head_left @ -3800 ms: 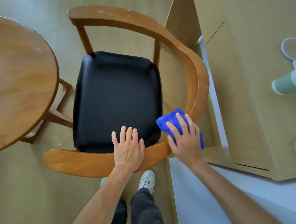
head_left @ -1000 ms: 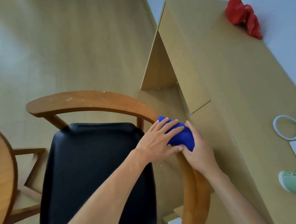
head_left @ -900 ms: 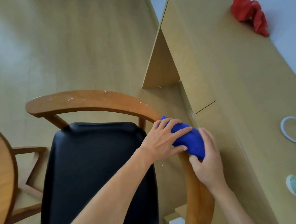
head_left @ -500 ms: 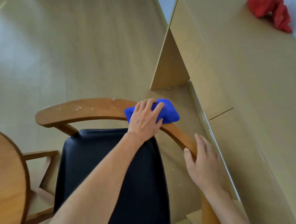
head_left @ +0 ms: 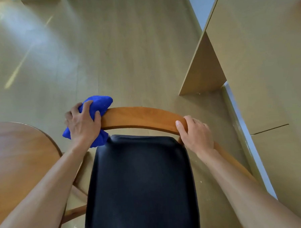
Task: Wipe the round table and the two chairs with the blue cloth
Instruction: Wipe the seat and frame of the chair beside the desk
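A wooden chair with a curved backrest rail (head_left: 139, 117) and a black seat (head_left: 141, 180) fills the middle of the view. My left hand (head_left: 83, 125) is shut on the bunched blue cloth (head_left: 98, 103), wrapped over the left end of the rail. My right hand (head_left: 195, 135) grips the rail at its right bend, thumb on top. The round wooden table (head_left: 17, 155) shows at the left edge, close to the chair. No second chair is in view.
A light wooden desk (head_left: 265, 64) with a side panel (head_left: 203, 71) stands to the right, close to the chair's arm. Bare wood-look floor (head_left: 107, 46) stretches beyond the backrest.
My left hand has slid the blue cloth along the rail from its middle to its left end. My right hand has moved up the rail to the right bend.
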A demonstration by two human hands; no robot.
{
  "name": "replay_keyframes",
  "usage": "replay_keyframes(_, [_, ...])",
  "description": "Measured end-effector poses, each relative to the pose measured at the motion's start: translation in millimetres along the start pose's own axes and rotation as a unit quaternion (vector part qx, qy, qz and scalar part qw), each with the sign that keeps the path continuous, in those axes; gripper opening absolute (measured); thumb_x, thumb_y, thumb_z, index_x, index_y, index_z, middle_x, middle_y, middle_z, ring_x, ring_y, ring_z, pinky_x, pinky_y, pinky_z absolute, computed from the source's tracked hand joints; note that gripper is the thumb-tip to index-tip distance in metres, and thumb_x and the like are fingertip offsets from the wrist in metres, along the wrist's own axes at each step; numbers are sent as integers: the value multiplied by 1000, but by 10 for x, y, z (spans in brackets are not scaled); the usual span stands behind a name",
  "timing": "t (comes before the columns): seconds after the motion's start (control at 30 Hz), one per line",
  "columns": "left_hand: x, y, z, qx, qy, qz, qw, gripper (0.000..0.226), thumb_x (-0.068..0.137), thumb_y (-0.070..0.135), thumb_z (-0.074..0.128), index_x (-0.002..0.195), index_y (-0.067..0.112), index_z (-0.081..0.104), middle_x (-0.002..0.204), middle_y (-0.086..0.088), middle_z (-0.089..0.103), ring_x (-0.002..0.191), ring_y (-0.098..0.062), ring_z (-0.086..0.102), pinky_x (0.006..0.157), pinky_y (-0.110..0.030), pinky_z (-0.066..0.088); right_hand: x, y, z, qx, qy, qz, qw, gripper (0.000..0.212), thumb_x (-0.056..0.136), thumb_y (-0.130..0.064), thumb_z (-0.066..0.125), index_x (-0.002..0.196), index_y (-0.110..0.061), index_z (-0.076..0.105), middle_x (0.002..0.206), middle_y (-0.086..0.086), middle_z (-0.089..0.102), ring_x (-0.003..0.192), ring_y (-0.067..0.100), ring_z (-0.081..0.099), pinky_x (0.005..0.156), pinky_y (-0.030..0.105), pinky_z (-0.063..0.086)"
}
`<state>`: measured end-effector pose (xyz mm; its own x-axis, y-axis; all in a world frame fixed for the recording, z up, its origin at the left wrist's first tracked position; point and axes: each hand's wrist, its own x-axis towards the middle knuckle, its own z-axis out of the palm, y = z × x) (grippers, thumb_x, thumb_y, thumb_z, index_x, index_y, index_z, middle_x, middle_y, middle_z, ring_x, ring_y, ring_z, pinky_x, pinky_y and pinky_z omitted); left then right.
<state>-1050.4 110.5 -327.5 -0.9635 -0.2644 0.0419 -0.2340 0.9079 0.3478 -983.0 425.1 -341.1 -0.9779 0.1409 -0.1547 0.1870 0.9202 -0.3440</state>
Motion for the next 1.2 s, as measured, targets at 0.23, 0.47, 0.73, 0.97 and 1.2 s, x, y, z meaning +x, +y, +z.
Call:
replay_keyframes(0.23, [-211, 432, 150, -19, 20, 6, 1000, 37, 93, 31, 54, 127, 17, 55, 140, -19, 42, 119, -43, 39, 102, -49, 29, 38, -43, 25, -28, 4, 11, 1000, 66, 93, -62, 16, 134, -19, 45, 123, 4, 61, 104, 26, 61, 82, 37, 49])
replay_keyframes(0.47, [-492, 1222, 421, 5, -56, 259, 964, 39, 90, 38, 57, 127, 23, 54, 144, -7, 41, 121, -37, 42, 99, -45, 33, 20, -76, 30, -81, 23, 18, 996, 62, 90, -59, 16, 113, -16, 54, 105, 7, 63, 84, 31, 64, 62, 35, 43])
replay_keyframes(0.73, [121, -414, -115, -57, 20, -52, 997, 35, 93, 27, 56, 127, 17, 53, 133, -11, 49, 106, -41, 47, 97, -47, 35, 18, -126, 24, -84, 24, 6, 996, 64, 91, -57, 17, 112, -10, 54, 104, 9, 62, 82, 28, 63, 65, 36, 50])
replay_keyframes(0.97, [5, 126, 102, 18, 23, 2, 1000, 34, 93, 29, 56, 124, 16, 56, 135, -12, 48, 113, -41, 43, 95, -48, 32, 18, -120, 46, -79, 35, 3, 996, 60, 97, -56, 19, 111, -10, 56, 102, 7, 62, 79, 25, 62, 61, 31, 49])
replay_keyframes(1.2, [-616, 1435, 459, -8, -45, 289, 956, 30, 80, 31, 67, 108, 22, 66, 122, -6, 61, 103, -36, 57, 86, -43, 45, -2, -93, 50, -74, 45, 5, 996, 52, 97, -45, 16, 109, -11, 54, 98, 9, 60, 82, 31, 60, 60, 37, 47])
